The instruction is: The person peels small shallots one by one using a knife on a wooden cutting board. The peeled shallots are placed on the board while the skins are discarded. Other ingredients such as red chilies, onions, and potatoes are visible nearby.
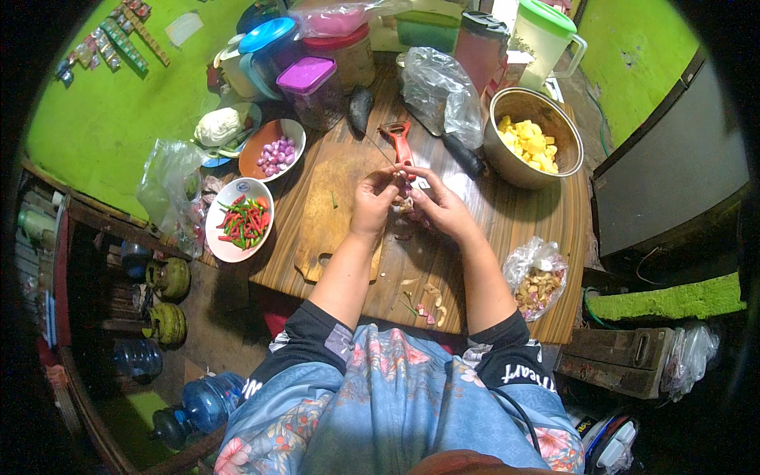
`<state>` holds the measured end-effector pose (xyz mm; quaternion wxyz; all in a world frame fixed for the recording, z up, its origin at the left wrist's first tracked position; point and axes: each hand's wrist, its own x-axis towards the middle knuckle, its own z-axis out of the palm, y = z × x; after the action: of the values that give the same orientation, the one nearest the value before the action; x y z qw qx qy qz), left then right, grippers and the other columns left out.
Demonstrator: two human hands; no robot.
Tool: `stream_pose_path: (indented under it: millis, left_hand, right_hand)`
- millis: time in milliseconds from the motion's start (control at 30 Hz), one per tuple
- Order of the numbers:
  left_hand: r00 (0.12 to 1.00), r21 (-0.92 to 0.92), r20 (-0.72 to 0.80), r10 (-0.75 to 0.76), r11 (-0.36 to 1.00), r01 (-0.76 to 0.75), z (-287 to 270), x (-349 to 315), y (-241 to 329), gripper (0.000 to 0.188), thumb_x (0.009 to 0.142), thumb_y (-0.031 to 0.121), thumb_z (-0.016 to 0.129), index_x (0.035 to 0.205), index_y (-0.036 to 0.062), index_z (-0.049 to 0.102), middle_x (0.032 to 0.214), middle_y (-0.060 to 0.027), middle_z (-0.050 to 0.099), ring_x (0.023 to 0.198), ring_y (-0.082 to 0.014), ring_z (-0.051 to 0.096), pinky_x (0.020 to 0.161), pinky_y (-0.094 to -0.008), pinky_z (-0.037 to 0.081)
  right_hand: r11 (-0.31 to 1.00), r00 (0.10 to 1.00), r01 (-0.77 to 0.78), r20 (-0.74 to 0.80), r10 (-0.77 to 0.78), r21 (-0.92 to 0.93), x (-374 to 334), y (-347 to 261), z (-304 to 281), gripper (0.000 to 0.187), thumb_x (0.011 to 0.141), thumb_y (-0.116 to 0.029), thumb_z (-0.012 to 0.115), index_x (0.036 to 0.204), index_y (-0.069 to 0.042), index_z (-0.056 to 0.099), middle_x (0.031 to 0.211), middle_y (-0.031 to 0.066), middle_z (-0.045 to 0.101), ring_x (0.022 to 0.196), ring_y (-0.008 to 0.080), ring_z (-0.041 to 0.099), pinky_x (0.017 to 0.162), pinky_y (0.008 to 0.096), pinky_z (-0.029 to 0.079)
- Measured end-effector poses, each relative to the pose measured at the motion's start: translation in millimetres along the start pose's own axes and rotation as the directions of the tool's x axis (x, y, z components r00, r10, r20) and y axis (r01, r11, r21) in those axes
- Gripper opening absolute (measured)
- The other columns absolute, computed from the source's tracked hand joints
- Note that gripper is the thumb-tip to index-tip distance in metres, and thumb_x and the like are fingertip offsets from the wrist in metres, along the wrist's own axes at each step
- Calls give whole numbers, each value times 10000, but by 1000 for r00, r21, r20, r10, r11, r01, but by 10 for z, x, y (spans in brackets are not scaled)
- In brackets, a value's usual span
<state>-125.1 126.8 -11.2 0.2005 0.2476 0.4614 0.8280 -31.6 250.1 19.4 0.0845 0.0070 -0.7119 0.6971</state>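
Observation:
Over the right edge of the wooden cutting board, my left hand and my right hand come together with fingers pinched. Between the fingertips is a small purplish shallot, partly hidden by them. A thin dark line like a narrow blade slants up and left from my left fingertips; I cannot make out whether it is held. More purplish shallots or skins lie below my fingers, partly covered. Just beyond my hands lies a red peeler. Farther right is a black knife handle.
On the left stand a bowl of peeled shallots and a white bowl of chillies. A pot of yellow chunks stands right, above a plastic bag of peelings. Lidded containers and a clear bag line the back.

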Motion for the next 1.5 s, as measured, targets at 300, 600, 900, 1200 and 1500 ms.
stream_pose_path:
  millis: [300,600,900,1200,1500]
  left_hand:
    - [998,-153,-8,-65,986,63,-29,-43,56,183,827,65,584,1002,13,597,912,-85,634,797,-175,614,651,-276,493]
    - [992,-180,4,-130,975,128,24,-12,96,205,836,81,574,1030,15,565,908,-70,619,745,-163,600,639,-288,490]
    - [994,-137,-22,-103,986,99,6,-27,93,147,850,63,532,995,48,549,921,-69,607,756,-159,603,622,-267,492]
    - [996,-171,-43,-78,983,70,27,-17,101,136,856,45,504,986,49,546,906,-69,603,769,-165,601,628,-281,503]
    - [990,-181,-110,-88,981,67,69,-25,121,243,830,30,570,1065,32,511,879,-69,582,748,-139,587,614,-242,495]
  right_hand:
    - [997,988,40,-144,-49,-67,13,117,29,335,886,-251,519,1187,-105,542,918,51,629,842,114,581,780,252,443]
    - [984,992,-17,-119,38,175,50,219,-13,358,897,-236,514,1207,-55,508,1002,32,598,914,114,543,823,249,427]
    - [998,997,-49,-61,52,47,20,46,24,357,892,-254,516,1195,-67,503,1116,52,558,1009,116,510,864,267,415]
    - [1000,995,10,-104,-7,29,36,82,37,357,884,-252,525,1195,-78,512,1069,66,589,1011,143,527,883,281,400]
    - [994,982,90,-174,-77,67,46,155,-9,351,905,-232,500,1238,-122,482,838,-10,560,715,59,513,634,193,413]
